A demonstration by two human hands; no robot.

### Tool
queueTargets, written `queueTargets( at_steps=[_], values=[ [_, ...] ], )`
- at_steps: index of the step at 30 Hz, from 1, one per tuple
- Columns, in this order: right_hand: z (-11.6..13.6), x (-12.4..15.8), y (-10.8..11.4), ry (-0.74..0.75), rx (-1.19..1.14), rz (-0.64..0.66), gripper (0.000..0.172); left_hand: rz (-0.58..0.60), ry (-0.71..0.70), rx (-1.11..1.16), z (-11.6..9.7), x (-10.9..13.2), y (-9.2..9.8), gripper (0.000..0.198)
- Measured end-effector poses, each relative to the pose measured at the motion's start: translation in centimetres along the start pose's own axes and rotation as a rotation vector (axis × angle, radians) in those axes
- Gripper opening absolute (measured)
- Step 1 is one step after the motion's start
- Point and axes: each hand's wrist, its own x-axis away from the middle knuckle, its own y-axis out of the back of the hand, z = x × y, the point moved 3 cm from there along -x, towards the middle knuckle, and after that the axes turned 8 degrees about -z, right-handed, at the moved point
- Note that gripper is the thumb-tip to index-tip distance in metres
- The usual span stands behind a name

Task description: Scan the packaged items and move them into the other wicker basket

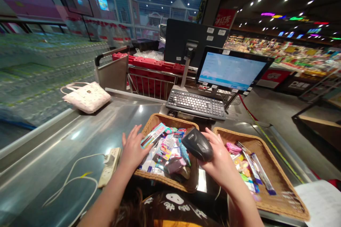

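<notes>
My right hand (218,159) is wrapped round a black handheld barcode scanner (197,144), its head pointing left over the left wicker basket (174,117). At that basket's left side, my left hand (134,151) has a flat blue-and-white packet (155,134) between thumb and forefinger; the other fingers are spread. Under the packet and scanner lies a heap of small packaged goods (166,150) in the basket. To the right, a second wicker basket (282,170) holds a pink item (233,148), colourful packets and long slim packages (262,173).
A keyboard (197,103) and lit monitor (231,68) stand beyond the baskets. A white handbag (87,96) sits on the metal counter (117,118). A power strip (109,166) with a looping cable is at left, paper (321,202) at right. A cart (151,81) stands behind.
</notes>
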Motion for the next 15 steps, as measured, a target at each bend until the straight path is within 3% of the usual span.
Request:
queueTargets(
  at_steps=[5,10,15],
  values=[
    [-0.2,-0.1,0.0,-0.006,-0.005,-0.001,0.044,0.143,0.041,-0.150,-0.5,1.9,-1.0,0.027],
    [-0.8,0.2,0.1,-0.011,-0.006,-0.009,0.044,0.272,0.011,-0.232,-0.8,2.0,-1.3,0.045],
    [-1.4,0.7,0.9,-0.034,-0.008,-0.021,0.047,0.242,-0.073,-0.197,-1.8,0.7,-0.8,0.039]
  ],
)
